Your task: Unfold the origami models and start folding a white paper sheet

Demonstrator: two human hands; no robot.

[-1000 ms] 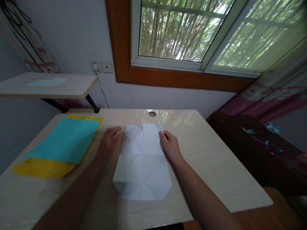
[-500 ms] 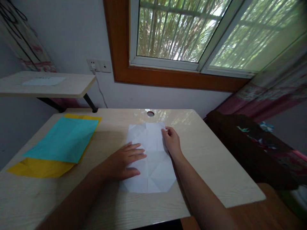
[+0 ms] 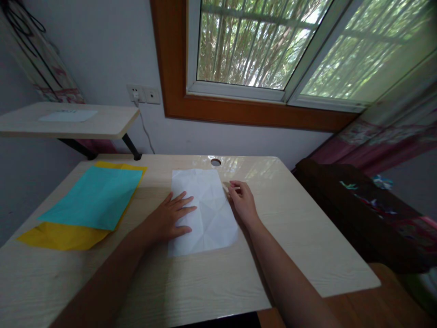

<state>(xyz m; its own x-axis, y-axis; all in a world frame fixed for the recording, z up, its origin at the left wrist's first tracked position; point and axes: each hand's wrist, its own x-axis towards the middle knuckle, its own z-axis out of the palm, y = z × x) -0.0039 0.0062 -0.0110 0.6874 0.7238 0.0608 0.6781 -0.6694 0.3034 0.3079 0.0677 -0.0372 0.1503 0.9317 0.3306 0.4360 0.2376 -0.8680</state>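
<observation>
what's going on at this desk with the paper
A person sits at a light wooden desk with a creased white sheet of paper lying flat on it. The left hand lies open and flat on the sheet's left side, pressing it down. The right hand is at the sheet's right edge, fingers curled by its far corner. A teal sheet lies on a yellow sheet off to the left.

Bare desk [image 3: 300, 237] right of white paper [image 3: 208, 214]; teal sheet [image 3: 95, 198] and yellow sheet [image 3: 58, 237] left.
</observation>
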